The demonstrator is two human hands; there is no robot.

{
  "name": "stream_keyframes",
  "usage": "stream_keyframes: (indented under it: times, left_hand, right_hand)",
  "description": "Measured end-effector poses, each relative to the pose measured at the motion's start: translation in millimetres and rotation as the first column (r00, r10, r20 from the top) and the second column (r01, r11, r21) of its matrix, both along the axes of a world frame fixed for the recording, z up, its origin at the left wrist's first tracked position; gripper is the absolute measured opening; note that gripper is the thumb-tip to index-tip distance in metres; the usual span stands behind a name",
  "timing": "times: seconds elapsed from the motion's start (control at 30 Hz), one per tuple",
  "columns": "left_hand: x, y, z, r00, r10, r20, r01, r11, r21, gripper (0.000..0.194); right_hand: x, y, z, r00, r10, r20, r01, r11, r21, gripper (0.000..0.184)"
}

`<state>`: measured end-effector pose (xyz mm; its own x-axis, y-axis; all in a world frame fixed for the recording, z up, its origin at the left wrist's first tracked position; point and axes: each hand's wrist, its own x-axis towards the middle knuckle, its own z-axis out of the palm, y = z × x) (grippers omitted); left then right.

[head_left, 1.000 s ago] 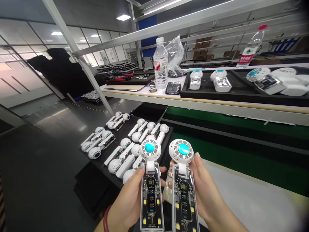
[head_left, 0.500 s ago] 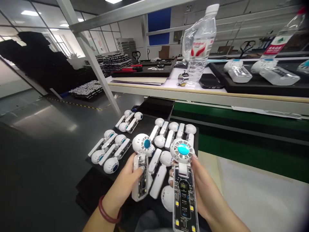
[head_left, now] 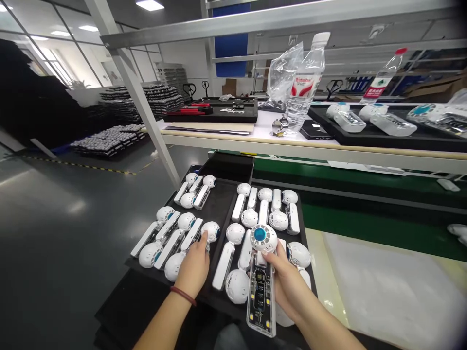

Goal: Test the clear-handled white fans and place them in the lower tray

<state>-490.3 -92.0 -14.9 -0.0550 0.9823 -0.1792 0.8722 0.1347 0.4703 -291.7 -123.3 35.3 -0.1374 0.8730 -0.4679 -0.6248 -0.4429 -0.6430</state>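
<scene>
My right hand (head_left: 288, 284) grips a handheld fan (head_left: 260, 282) with a clear body, lit yellow lights and a white round head with a blue centre. It hovers just above the black tray (head_left: 219, 204). My left hand (head_left: 194, 266) is closed over another white fan (head_left: 208, 232) lying in the tray's left group, its fingers curled round the body. Several more white fans lie in rows in the tray.
A green conveyor belt (head_left: 365, 228) runs to the right with a pale mat (head_left: 386, 291) in front. The upper shelf (head_left: 328, 148) carries two water bottles (head_left: 304, 90), a plastic bag, a phone, and a black tray (head_left: 386, 138) with more fans. A slanted metal post (head_left: 146, 112) stands left.
Both hands dropped toward the tray. The left hand laid its fan down among the left group of fans. The right hand lowered its fan from chest height to just above the tray.
</scene>
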Motion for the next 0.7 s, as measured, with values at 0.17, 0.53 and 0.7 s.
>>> stream_keyframes:
  times: [0.17, 0.53, 0.7]
  left_hand:
    - [-7, 3, -18.5, 0.997, -0.016, -0.075, 0.022, 0.996, 0.083, 0.053]
    - [39, -56, 37.6, 0.896, -0.266, 0.355, 0.282, 0.959, 0.005, 0.073]
    - [38, -36, 42.7, 0.92, -0.218, 0.326, 0.173, 0.972, 0.16, 0.056]
  right_hand:
    - [-11, 0, -1.0, 1.0, -0.015, 0.02, 0.015, 1.0, -0.005, 0.063]
    - [-40, 19, 10.4, 0.997, -0.065, -0.036, 0.067, 0.994, 0.081, 0.086]
    - [-32, 18, 27.0, 1.0, 0.017, 0.009, -0.018, 0.995, 0.102, 0.084]
